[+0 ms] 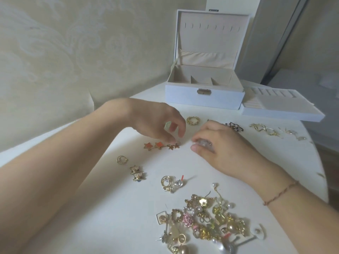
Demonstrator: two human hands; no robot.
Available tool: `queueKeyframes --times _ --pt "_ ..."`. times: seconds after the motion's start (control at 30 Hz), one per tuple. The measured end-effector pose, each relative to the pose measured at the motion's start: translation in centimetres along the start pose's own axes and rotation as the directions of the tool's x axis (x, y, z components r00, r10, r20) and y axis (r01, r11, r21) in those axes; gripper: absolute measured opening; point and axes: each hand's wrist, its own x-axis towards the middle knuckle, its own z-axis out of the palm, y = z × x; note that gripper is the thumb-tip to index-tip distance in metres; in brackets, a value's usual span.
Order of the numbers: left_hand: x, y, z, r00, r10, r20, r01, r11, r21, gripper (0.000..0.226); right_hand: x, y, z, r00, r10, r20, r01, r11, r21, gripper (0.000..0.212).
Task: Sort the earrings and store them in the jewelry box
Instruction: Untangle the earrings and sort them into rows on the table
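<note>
A heap of mixed earrings lies at the near edge of the white table. Sorted pairs are laid out: orange and gold star earrings, gold crystal stars, a gold hoop, a pearl-and-gold pair. My left hand hovers over the star row, fingertips pinched near the small gold stars. My right hand is curled around a small pale, clear earring. The white jewelry box stands open at the back.
The box's removed tray lies to its right. Behind my hands sit a gold chain ring, a dark piece and gold twisted pieces. A wall runs along the left; the table's rounded edge drops off at right.
</note>
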Motion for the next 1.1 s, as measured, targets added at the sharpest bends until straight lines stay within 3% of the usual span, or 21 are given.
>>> queueKeyframes --times 0.2,0.4,0.57,0.6,0.67,0.77,1.1 --pt "0.7 0.0 0.9 0.995 0.099 0.018 -0.097 0.992 -0.081 0.015 -0.1 0.1 0.5 0.997 -0.075 0.002 0.075 0.997 0.036 0.011" --pt "0.3 -1.0 0.5 0.995 0.061 0.082 -0.056 0.997 -0.054 0.011 -0.1 0.1 0.7 0.996 -0.091 0.011 0.091 0.996 0.007 0.016" --pt "-0.4 -1.7 -0.5 0.994 0.059 0.093 -0.053 0.996 -0.072 0.016 -0.2 -2.6 -0.9 0.956 -0.238 -0.173 0.227 0.971 -0.077 0.021" --pt "-0.7 -1.9 -0.8 0.996 0.073 0.045 -0.069 0.994 -0.089 0.018 -0.1 -3.8 -1.4 0.943 -0.295 -0.152 0.285 0.955 -0.088 0.021" --pt "-1.3 -2.3 -1.6 0.994 0.083 -0.076 -0.090 0.992 -0.087 0.019 0.2 -6.7 -2.0 0.930 -0.366 0.032 0.368 0.927 -0.080 0.023" --pt "-1.8 -3.1 -2.3 0.983 0.060 -0.174 -0.072 0.996 -0.061 0.023 0.8 -10.0 -1.2 0.890 -0.374 0.261 0.409 0.908 -0.096 0.032" --pt "-1.4 -2.9 -2.1 0.989 0.022 -0.145 -0.024 1.000 -0.012 0.020 1.0 -12.4 1.8 0.857 -0.440 0.269 0.491 0.855 -0.167 0.012"
